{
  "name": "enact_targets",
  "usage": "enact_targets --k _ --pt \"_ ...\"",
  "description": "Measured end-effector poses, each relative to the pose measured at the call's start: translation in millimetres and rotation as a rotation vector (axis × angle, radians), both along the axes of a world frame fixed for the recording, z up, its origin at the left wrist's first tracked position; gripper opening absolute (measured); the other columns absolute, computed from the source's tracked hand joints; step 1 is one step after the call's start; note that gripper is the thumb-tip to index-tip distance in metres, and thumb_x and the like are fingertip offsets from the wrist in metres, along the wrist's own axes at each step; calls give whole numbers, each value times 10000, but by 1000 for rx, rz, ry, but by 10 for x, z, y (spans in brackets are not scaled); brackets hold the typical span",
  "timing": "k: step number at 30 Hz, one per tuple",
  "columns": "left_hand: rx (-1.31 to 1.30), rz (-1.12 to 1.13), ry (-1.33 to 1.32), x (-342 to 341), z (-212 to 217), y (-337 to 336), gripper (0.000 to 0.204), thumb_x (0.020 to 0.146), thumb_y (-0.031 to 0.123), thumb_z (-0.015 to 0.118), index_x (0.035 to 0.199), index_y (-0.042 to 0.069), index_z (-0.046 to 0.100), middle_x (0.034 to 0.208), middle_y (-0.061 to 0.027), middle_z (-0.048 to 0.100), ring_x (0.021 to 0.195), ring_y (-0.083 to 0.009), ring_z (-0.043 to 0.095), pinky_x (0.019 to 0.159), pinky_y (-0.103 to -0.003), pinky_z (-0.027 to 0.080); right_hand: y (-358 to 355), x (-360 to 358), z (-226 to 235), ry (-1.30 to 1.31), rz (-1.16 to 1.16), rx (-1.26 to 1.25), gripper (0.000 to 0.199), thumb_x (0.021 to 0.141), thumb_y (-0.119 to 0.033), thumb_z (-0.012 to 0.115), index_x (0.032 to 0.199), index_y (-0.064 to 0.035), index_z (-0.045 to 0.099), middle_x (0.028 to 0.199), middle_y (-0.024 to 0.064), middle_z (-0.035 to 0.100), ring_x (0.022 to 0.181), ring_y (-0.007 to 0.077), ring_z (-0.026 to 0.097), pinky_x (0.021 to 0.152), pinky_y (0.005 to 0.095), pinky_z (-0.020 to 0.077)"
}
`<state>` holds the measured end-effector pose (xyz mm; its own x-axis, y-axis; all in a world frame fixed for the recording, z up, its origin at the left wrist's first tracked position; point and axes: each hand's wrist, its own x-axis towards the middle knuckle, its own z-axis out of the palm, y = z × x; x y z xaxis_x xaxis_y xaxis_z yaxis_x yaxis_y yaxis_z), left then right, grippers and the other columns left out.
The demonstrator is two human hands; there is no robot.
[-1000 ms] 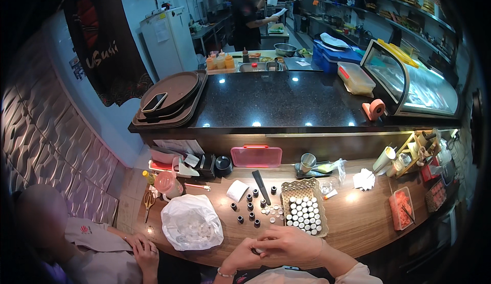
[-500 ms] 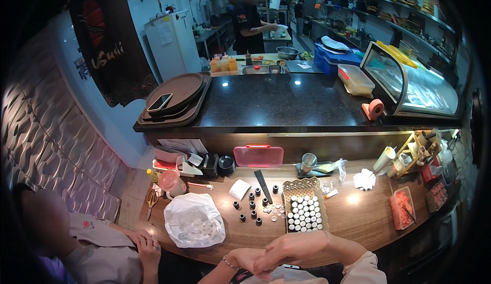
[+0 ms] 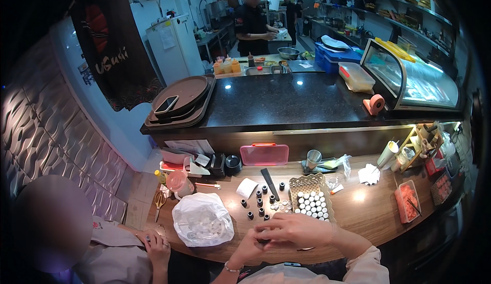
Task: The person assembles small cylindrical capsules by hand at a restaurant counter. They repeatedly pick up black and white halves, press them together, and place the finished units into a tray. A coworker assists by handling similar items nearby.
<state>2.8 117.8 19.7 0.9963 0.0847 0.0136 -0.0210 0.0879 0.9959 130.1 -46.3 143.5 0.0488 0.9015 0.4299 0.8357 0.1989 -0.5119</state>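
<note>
At the table's near edge my two hands meet, fingers closed together. My left hand (image 3: 249,246), with a bracelet at the wrist, grips a small dark thing that looks like a small black bottle (image 3: 263,241), mostly covered by fingers. My right hand (image 3: 296,229) bends over its top; whatever its fingertips hold is hidden. Just beyond stand several small black bottles (image 3: 259,202) beside loose round white caps (image 3: 284,205). A gold woven basket (image 3: 326,183) holds rows of white-capped bottles (image 3: 312,205), partly behind my right hand. A white plastic bag (image 3: 203,218) with clear pieces inside lies left.
A dark flat strip (image 3: 269,183), scissors (image 3: 160,203), a pink jug (image 3: 179,183) and a pink-lidded box (image 3: 264,154) lie around. To the right is a tub of orange-pink food (image 3: 407,201). A co-worker's hands (image 3: 155,244) rest at the left edge. Behind rises a black counter (image 3: 276,100).
Both hands have risen from the table's edge toward the bottles and caps, and a dark object now shows between them. The view has shifted slightly. Another person shows in the kitchen.
</note>
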Motion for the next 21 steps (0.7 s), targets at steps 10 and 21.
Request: enact_targets --k 10,21 --pt "254 163 -117 -45 -103 122 262 853 68 797 1073 0 674 846 -87 707 758 -132 649 669 -329 504 195 -74 -99 -44 -30 -209 363 864 -59 710 1218 -58 628 1043 117 600 983 299 640 821 412 530" --pt "-186 -172 111 -102 282 176 156 830 10 799 919 50 678 808 31 626 763 -89 587 647 -260 455 211 99 86 51 323 -226 597 768 88 655 1325 -125 657 1350 56 626 1063 308 657 904 418 536"
